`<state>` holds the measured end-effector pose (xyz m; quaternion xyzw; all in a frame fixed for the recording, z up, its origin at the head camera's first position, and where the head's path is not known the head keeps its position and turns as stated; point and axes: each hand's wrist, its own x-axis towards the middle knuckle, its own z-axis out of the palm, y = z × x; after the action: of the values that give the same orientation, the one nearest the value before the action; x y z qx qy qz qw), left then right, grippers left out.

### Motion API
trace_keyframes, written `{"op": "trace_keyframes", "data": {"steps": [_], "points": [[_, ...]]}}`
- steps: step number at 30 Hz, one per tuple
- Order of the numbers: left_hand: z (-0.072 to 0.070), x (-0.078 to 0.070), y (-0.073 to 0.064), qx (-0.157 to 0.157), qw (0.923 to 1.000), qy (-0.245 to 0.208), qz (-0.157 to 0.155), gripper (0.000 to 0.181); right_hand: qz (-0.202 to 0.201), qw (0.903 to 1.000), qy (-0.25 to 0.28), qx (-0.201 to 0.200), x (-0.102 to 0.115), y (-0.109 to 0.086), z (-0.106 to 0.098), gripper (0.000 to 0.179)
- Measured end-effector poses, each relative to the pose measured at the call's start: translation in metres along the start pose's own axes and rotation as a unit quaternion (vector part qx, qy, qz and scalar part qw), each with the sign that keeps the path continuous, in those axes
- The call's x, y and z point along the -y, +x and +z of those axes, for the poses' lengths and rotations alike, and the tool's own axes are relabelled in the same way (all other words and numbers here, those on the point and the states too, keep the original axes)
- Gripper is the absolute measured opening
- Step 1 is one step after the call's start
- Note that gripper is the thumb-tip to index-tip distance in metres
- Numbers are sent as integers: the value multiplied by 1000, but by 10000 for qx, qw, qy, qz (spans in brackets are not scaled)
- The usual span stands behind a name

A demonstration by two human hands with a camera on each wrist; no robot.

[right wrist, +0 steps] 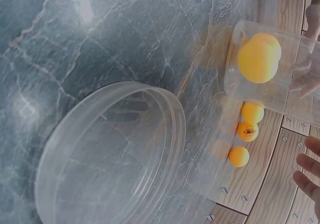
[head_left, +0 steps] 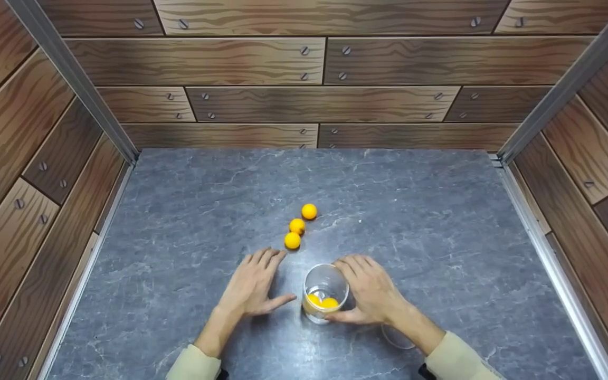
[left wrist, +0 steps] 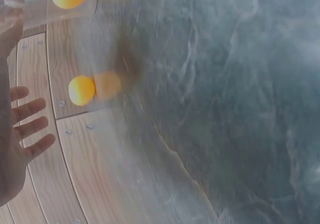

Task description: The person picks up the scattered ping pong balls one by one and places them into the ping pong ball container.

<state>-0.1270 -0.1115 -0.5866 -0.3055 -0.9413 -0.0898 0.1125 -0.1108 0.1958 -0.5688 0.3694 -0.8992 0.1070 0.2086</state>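
A clear plastic jar [head_left: 326, 277] stands upright near the front middle, its mouth uncovered. Orange balls [head_left: 329, 304] lie at its bottom. At the jar's right side is my right hand [head_left: 370, 290], thumb and fingers spread apart around it, fingertips right by the wall. In the right wrist view its fingers [right wrist: 307, 166] look extended. My left hand [head_left: 251, 285] is left of the jar, fingers straight, thumb pointing towards the jar, holding nothing. Just beyond its fingertips, three more orange balls [head_left: 292, 240] lie in a slanting row on the table.
A clear round lid [right wrist: 175, 119] lies on the table, partly under my right forearm in the head view. The dark marbled tabletop [head_left: 203, 200] is bounded by wood-patterned walls [head_left: 262, 60] at the back and sides, with metal rails [head_left: 562, 269] along the side edges.
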Motion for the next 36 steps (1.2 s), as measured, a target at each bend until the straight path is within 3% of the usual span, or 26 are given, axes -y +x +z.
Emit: {"op": "trace_keyframes", "data": {"steps": [9,18,26,36], "points": [[2,13,7,55,9997,-110,-229,92,28,10000,-27,77,0,0,-1,99],[7,23,16,-296,9989,-224,-300,83,51,9999,-2,147,0,1,-2,100],[14,24,27,-113,9980,-459,-427,75,30,9998,-25,169,0,0,-2,99],[22,25,39,8,9975,-405,-583,68,19,9999,-39,130,1,0,-1,98]]}}
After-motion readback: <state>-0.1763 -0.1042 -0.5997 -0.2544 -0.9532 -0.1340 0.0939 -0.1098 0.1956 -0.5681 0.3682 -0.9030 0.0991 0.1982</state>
